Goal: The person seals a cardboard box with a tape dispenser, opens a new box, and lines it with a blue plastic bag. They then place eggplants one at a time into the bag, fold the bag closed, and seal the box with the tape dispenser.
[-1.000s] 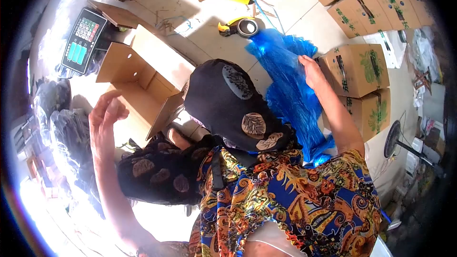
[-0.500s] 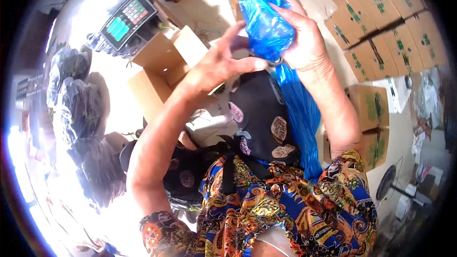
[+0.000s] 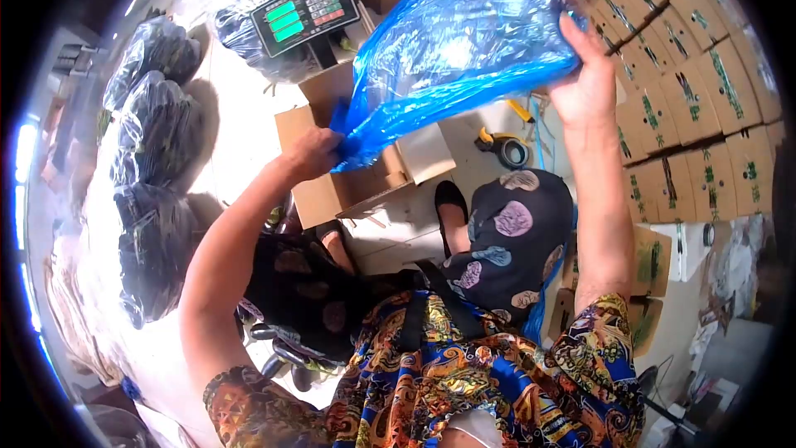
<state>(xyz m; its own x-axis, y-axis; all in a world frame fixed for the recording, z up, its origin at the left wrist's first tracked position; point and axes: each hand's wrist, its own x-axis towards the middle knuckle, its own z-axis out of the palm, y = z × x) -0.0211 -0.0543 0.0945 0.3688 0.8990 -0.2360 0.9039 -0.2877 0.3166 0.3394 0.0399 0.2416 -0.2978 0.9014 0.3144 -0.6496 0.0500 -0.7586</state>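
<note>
A thin blue plastic bag is stretched between my two hands, spread wide above the floor. My left hand is closed around its bunched lower-left end. On the far right, my right hand grips the opposite edge with the thumb in front; its other fingers are partly hidden by the plastic. Below the bag stands an open cardboard box, its flaps folded out and its far part covered by the bag.
A scale display stands behind the box. Filled clear bags with dark contents line the left. A tape dispenser lies on the floor. Stacked cartons fill the right. Dark glossy vegetables lie beside my leg.
The bunched blue bag has been pulled out wide. My left hand has moved left and closed on one end, while my right hand has moved right with the other. The view has shifted.
</note>
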